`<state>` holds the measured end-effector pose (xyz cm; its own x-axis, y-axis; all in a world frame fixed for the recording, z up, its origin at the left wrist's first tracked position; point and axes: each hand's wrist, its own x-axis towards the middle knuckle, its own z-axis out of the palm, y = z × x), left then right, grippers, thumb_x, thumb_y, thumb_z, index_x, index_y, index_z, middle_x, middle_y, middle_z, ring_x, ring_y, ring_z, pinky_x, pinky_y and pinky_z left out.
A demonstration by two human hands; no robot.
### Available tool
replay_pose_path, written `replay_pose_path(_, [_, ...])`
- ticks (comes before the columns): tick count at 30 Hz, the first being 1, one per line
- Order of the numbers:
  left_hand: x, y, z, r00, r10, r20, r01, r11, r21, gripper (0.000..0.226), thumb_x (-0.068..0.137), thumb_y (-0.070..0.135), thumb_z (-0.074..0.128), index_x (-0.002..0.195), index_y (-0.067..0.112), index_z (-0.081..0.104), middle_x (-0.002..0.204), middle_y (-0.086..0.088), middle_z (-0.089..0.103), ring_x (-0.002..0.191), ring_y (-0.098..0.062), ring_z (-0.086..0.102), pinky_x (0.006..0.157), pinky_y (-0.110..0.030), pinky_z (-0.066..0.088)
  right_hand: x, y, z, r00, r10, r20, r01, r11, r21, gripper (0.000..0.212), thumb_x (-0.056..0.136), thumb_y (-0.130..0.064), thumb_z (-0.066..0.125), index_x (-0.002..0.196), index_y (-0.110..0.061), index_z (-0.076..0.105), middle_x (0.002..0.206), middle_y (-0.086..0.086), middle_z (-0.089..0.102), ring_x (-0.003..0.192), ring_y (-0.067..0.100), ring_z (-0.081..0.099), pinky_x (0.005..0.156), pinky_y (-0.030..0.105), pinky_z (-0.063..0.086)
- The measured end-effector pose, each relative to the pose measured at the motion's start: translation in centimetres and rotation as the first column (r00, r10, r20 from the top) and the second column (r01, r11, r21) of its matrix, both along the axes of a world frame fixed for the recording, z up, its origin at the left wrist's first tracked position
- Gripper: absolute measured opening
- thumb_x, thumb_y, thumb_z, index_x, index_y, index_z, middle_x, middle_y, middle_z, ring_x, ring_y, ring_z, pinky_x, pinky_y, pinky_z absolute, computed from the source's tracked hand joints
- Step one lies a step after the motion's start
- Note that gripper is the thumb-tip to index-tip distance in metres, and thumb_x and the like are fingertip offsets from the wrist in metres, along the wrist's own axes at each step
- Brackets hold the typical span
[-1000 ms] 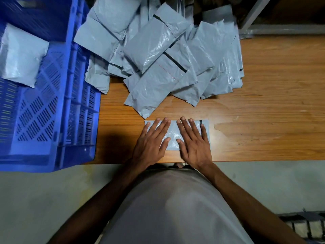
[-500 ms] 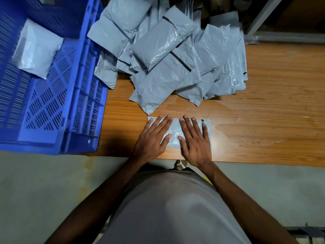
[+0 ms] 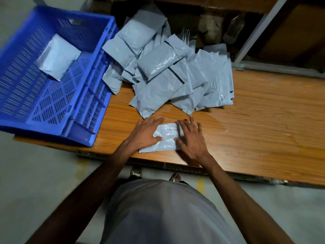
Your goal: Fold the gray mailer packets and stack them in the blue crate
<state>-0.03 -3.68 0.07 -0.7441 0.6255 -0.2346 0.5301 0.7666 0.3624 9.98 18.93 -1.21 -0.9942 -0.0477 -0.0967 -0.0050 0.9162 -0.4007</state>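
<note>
both flat hands, left hand (image 3: pixel 146 132) and right hand (image 3: pixel 191 140), press 1 packet (image 3: pixel 166 136) (fingers straight).

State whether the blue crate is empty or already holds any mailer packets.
Not empty. One gray packet lies on the floor of the blue crate, toward its far side; the rest of the slatted floor shows bare.
</note>
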Motion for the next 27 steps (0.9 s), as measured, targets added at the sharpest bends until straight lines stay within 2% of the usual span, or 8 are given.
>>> replay_pose_path(4, [-1.1, -0.2, 1.2, 0.998, -0.005, 0.069, 0.003, 0.999, 0.032, 0.056, 0.078, 0.045, 0.078, 0.129, 0.026, 0.066, 0.124, -0.002, 0.069, 0.116, -0.025, 0.06, 0.094, -0.04, 0.049, -2.1, 0.9, 1.9, 0.997, 0.073, -0.012, -0.073, 0.997, 0.011, 0.051, 0.097, -0.037, 0.057, 0.144, -0.018, 0.053, 0.147, 0.014, 0.049, 0.152, 0.037, 0.031, 0.124, 0.057, 0.02])
replay_pose_path(6, [-1.4, -0.5, 2.3, 0.992, 0.009, 0.127, -0.02, 0.996, 0.083, 0.036, 0.081, 0.04, 0.078, 0.112, 0.024, 0.069, 0.109, 0.002, 0.072, 0.103, -0.022, 0.065, 0.084, -0.039, 0.052, -3.1, 1.0, 3.2, 0.991, 0.124, -0.047, -0.123, 0.992, 0.023, 0.038, 0.095, -0.03, 0.065, 0.131, -0.018, 0.062, 0.131, 0.01, 0.054, 0.13, 0.033, 0.052, 0.112, 0.05, 0.036])
replay_pose_path(8, [-1.9, -1.1, 3.8, 0.988, 0.025, 0.154, -0.043, 0.992, 0.114, 0.024, 0.086, 0.036, 0.076, 0.104, 0.025, 0.065, 0.099, 0.005, 0.068, 0.094, -0.02, 0.064, 0.077, -0.037, 0.049, -4.1, 0.7, 4.7, 0.984, 0.162, -0.078, -0.161, 0.987, 0.025, 0.029, 0.096, -0.028, 0.065, 0.122, -0.016, 0.065, 0.122, 0.008, 0.057, 0.112, 0.03, 0.059, 0.101, 0.046, 0.042])
replay_pose_path(11, [-2.9, -2.5, 7.1, 0.991, 0.076, 0.109, -0.09, 0.987, 0.132, 0.02, 0.09, 0.036, 0.074, 0.1, 0.034, 0.057, 0.094, 0.005, 0.064, 0.09, -0.019, 0.06, 0.072, -0.037, 0.046, -6.2, -0.4, 8.0, 0.967, 0.21, -0.145, -0.208, 0.978, 0.031, 0.025, 0.096, -0.028, 0.063, 0.117, -0.015, 0.063, 0.117, 0.007, 0.06, 0.1, 0.034, 0.062, 0.092, 0.045, 0.047])
replay_pose_path(15, [-4.9, -5.3, 12.8, 0.986, 0.164, -0.023, -0.157, 0.973, 0.168, 0.021, 0.089, 0.039, 0.072, 0.102, 0.031, 0.058, 0.1, 0.006, 0.065, 0.094, -0.018, 0.058, 0.08, -0.039, 0.049, -10.1, -2.5, 13.5, 0.921, 0.297, -0.252, -0.297, 0.954, 0.039, 0.024, 0.098, -0.027, 0.062, 0.118, -0.013, 0.063, 0.115, 0.008, 0.066, 0.097, 0.036, 0.064, 0.082, 0.041, 0.046])
replay_pose_path(19, [-7.0, -8.6, 18.6, 0.961, 0.236, -0.143, -0.202, 0.955, 0.219, 0.03, 0.083, 0.048, 0.065, 0.107, 0.03, 0.064, 0.097, 0.006, 0.073, 0.091, -0.018, 0.064, 0.079, -0.04, 0.053, -14.7, -5.6, 18.8, 0.867, 0.363, -0.342, -0.357, 0.93, 0.081, 0.025, 0.097, -0.025, 0.062, 0.12, -0.015, 0.064, 0.112, 0.008, 0.068, 0.095, 0.034, 0.064, 0.085, 0.041, 0.046])
replay_pose_path(23, [-9.5, -12.8, 22.7, 0.925, 0.308, -0.221, -0.228, 0.918, 0.326, 0.017, 0.086, 0.04, 0.071, 0.1, 0.032, 0.064, 0.091, 0.011, 0.07, 0.085, -0.014, 0.063, 0.076, -0.037, 0.051, -19.6, -9.5, 23.2, 0.811, 0.394, -0.432, -0.379, 0.917, 0.125, 0.026, 0.092, -0.021, 0.062, 0.117, -0.016, 0.064, 0.109, 0.006, 0.069, 0.095, 0.033, 0.064, 0.091, 0.044, 0.045])
replay_pose_path(27, [-12.9, -18.1, 24.6, 0.903, 0.351, -0.25, -0.244, 0.895, 0.373, 0.011, 0.082, 0.039, 0.063, 0.092, 0.035, 0.059, 0.081, 0.012, 0.066, 0.076, -0.013, 0.062, 0.072, -0.036, 0.049, -24.5, -14.9, 25.4, 0.775, 0.453, -0.44, -0.411, 0.891, 0.194, 0.028, 0.087, -0.021, 0.058, 0.115, -0.016, 0.061, 0.107, 0.004, 0.064, 0.102, 0.032, 0.062, 0.096, 0.048, 0.041])
